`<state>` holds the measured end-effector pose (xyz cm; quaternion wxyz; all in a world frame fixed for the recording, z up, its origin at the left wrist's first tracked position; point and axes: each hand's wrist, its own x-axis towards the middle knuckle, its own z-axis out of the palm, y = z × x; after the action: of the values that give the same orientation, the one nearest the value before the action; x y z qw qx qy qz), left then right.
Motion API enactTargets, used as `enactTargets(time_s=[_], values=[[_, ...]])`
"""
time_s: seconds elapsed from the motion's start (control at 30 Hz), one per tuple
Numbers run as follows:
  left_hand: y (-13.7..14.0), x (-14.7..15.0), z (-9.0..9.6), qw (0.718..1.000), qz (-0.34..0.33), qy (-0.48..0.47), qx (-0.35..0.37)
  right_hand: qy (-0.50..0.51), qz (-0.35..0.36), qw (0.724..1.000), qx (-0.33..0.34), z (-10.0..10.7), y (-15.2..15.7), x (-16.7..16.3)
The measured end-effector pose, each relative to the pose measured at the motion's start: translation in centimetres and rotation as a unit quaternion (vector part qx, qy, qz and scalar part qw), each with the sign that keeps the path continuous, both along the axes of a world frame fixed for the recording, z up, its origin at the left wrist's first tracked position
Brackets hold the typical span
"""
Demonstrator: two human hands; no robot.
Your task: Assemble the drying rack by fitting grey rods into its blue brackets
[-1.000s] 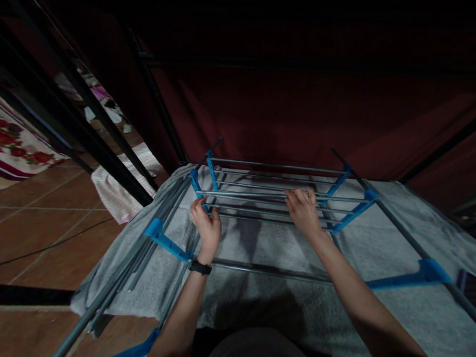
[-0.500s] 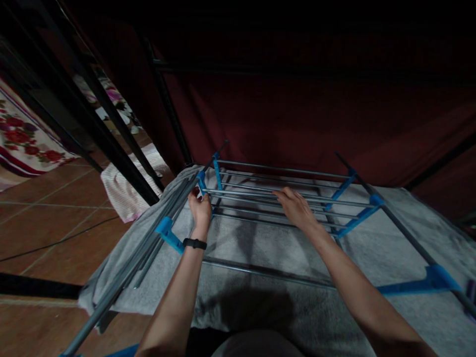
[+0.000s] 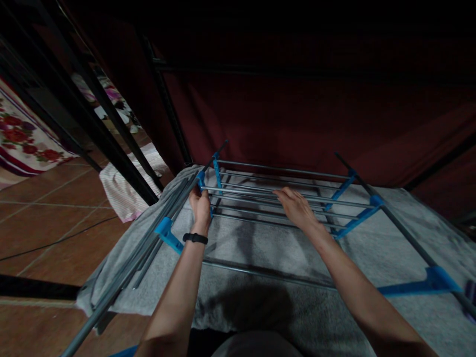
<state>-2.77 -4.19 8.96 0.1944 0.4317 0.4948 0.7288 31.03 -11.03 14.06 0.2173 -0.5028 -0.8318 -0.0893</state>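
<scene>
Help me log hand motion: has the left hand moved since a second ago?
Yes. Judged against the dark post at the grey cloth's far left corner, the left hand has moved leftward and farther from the wearer.

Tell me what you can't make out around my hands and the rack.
Head view:
- Lower part of a blue bracket: hidden by the left hand.
- Palm of the right hand: hidden by its back.
- Blue piece at bottom: cut off by the picture's edge.
</scene>
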Motion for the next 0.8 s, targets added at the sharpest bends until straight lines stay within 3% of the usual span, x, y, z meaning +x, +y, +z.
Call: enactTargets(time_s=[0.37,0.6,0.8], values=[[1.1,-1.0,-0.8,0.999,0.021,0.028,-0.023,-0.013,-0.014,1.000,0.009,0.4,-0.1,-0.8],[1.6,-0.8,-1.1,0.995,0.076,0.061,-0.028,-0.052,-0.022,0.998,0.020,0.3,-0.1,-1.0],[1.9,-0.9,-1.4,0.996,0.051,0.059,-0.039,-0.059,-0.029,0.997,0.031,0.8,-0.3,-1.4]])
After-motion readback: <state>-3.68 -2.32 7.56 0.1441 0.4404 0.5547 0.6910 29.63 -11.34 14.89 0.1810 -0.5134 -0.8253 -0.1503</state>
